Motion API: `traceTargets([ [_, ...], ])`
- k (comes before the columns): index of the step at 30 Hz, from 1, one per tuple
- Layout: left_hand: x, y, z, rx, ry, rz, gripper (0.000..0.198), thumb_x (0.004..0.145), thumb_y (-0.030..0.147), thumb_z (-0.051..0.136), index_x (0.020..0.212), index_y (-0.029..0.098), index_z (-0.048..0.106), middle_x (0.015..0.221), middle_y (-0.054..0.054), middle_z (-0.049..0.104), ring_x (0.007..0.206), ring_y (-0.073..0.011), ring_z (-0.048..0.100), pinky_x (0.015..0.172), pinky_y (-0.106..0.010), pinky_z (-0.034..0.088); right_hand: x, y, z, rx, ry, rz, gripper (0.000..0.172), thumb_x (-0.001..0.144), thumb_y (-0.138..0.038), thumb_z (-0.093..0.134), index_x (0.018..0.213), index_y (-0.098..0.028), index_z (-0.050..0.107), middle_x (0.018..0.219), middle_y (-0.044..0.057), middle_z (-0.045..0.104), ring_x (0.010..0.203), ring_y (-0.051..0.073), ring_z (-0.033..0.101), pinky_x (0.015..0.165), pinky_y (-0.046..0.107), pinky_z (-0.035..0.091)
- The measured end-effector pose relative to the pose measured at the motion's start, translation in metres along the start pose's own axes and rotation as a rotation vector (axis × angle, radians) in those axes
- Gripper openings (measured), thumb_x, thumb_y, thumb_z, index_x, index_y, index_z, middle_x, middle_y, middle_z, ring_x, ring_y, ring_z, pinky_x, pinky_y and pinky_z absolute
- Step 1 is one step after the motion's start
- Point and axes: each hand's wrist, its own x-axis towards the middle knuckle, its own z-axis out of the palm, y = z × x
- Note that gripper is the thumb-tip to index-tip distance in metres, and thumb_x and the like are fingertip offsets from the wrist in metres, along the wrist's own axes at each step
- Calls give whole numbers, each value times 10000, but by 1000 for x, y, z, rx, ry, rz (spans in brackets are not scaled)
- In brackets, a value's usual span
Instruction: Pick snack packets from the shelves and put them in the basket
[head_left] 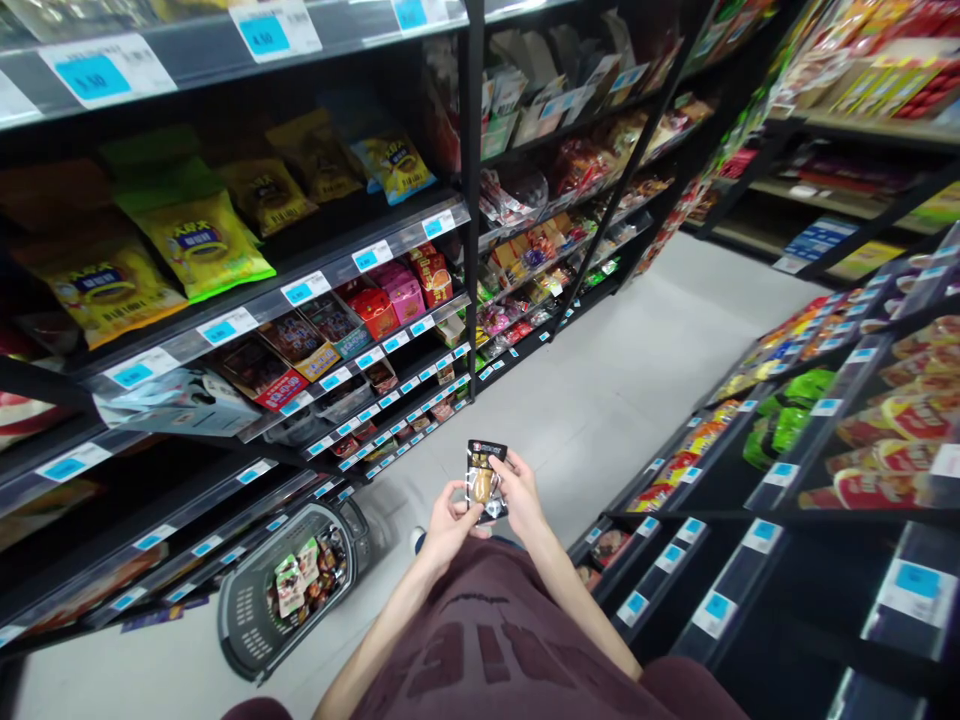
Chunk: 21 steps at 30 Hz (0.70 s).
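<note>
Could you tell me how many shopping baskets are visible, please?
1. The basket stands on the floor by the shelves, left of the left hand gripping the packet; more may be hidden.

open aisle floor (600,400), shelves (315,290) flanking, basket (247,620) left

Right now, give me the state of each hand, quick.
Left hand: closed on the small snack packet, at its lower left edge.
Right hand: closed on the same packet's right side.

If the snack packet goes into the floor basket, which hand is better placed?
Probably the left hand: it shares the snack packet with the right hand, and the basket stands on the floor on its side.
</note>
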Motion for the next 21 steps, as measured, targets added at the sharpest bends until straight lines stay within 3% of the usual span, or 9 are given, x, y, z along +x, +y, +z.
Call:
traceTargets([
  [4, 2, -3, -4, 9, 14, 15, 624, 687, 512, 770, 1080, 195, 404, 778, -75, 748, 646, -248, 734, 435, -195, 481, 0, 0, 4, -16, -12, -15, 290, 705, -356, 777, 938, -196, 715, 918, 42, 743, 777, 178, 673, 683, 269, 534],
  [10, 2, -2, -6, -18, 12, -9, 640, 665, 514, 781, 1079, 198, 409, 814, -81, 748, 649, -241, 733, 453, -203, 490, 0, 2, 5, -41, -14, -8, 302, 703, -374, 772, 939, -196, 709, 943, 50, 740, 789, 189, 675, 696, 283, 539],
  [16, 2, -8, -9, -29, 32, 20, 607, 679, 494, 774, 1071, 192, 423, 710, -30, 716, 529, -187, 692, 427, -201, 487, -4, 3, 9, -54, -38, 1, 284, 710, -386, 768, 917, -200, 714, 904, 42, 740, 731, 179, 671, 659, 277, 537],
  [21, 0, -14, -12, -50, 37, 12, 602, 678, 486, 777, 1061, 196, 413, 731, -31, 716, 548, -187, 697, 447, -207, 498, -5, 7, 8, -77, -114, 100, 339, 731, -435, 747, 952, -182, 705, 826, 49, 733, 660, 179, 667, 594, 270, 521],
])
